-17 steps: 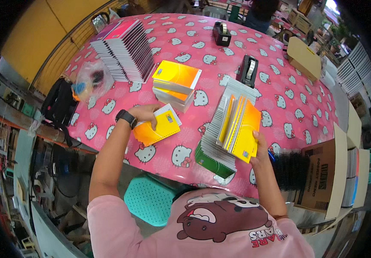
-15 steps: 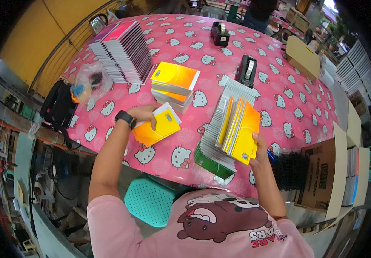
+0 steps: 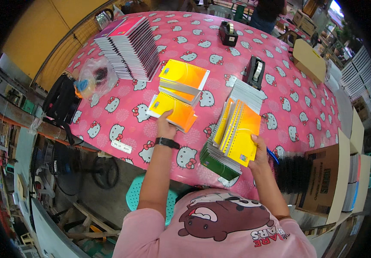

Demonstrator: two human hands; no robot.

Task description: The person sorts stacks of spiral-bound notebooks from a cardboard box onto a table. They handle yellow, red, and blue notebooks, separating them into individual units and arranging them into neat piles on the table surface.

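Observation:
My left hand (image 3: 166, 126) grips a few yellow-and-orange spiral notebooks (image 3: 173, 106), thumb on top, their covers slightly fanned. They are right in front of a short stack of like notebooks (image 3: 184, 74); whether they touch it I cannot tell. On the right, my right hand (image 3: 259, 153) is closed on the near right edge of several more yellow notebooks (image 3: 250, 122), which lean over one another. Beneath these stretches a long row of overlapping notebooks (image 3: 246, 95), with a green cover (image 3: 218, 166) at its near end. The fingers under the right-hand bundle are partly hidden.
A tall double stack of notebooks (image 3: 129, 51) with pink and purple covers stands at the back left, beside a clear plastic bag (image 3: 97, 79). Two tape dispensers (image 3: 254, 72) sit farther back. Black spiral coils (image 3: 295, 172) and an open carton (image 3: 323, 180) are at right.
My left hand has swung right and forward, turning its notebooks so they face the short yellow stack. My right hand keeps its hold nearly in place.

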